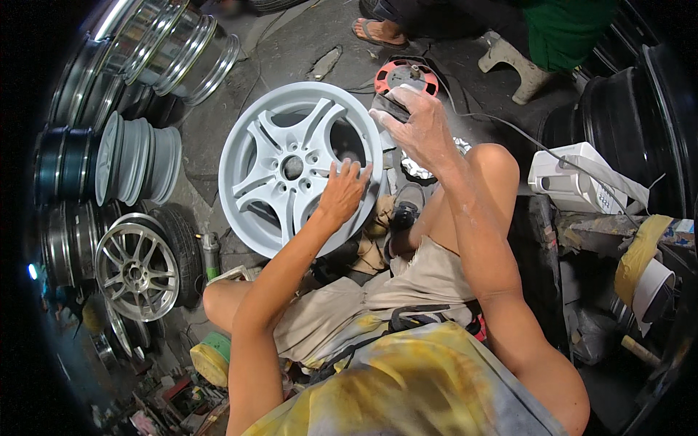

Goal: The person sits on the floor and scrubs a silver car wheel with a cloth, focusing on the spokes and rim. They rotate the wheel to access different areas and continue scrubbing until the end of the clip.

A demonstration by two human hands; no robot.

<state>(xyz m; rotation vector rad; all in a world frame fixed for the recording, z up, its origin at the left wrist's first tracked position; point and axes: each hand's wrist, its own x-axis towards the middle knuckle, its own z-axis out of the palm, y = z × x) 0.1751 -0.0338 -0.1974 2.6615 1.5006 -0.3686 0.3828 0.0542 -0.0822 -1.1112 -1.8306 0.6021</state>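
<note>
In front of me a pale grey five-spoke wheel rim (287, 138) lies face up and slightly tilted, its surface matte and dusty. My left hand (342, 190) rests on a spoke at the rim's right side, fingers stretched out and holding nothing. Just off the upper right edge of the rim is my right hand (424, 129), coated with white dust. Its thumb and fingers close around a dark grey piece (392, 107) that looks like sandpaper; the fingers partly hide it.
A red-and-black reel (418, 70) with a cable sits beyond my right hand. Stacked rims (138, 160) and a bare metal rim (136, 271) stand at left. At right are a white plastic appliance (571, 178) and black rims (607, 109). Another person's sandalled foot (382, 33) is beyond.
</note>
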